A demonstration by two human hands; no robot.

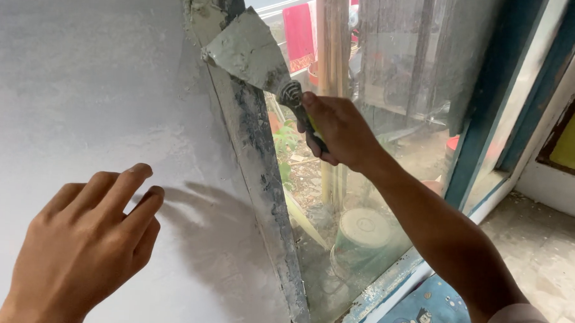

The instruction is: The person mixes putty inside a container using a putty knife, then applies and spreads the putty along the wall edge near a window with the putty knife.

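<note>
The fingers [320, 140] of the right hand [339, 131] are curled tight round the dark handle of a putty knife [259, 58], the thumb laid along the top of the grip near the metal collar. The broad, plaster-smeared blade points up and to the left, and its far corner rests against the edge where the white wall [80, 78] meets the window frame [261, 180]. The arm runs down to the lower right, ending in a pale sleeve at the bottom of the view.

The left hand [84, 243] holds nothing. Its fingers [130, 188] are loosely spread and slightly bent, the tips hovering just beside the wall or barely brushing it; I cannot tell which. A soft shadow of the hand falls on the plaster to its right.

The wall looks freshly skimmed, pale grey-white with a faint rough patch near the frame. The frame itself is streaked with dark stains and flecks of filler. Behind the dusty glass [392, 76] stands a wooden pole [333, 48], with a pink cloth [299, 31] hanging further back, green plants below and a round pale bucket [361, 237] near the sill. A blue-painted upright [487, 105] divides the window on the right, and the bare concrete floor [546, 247] shows beyond it.
</note>
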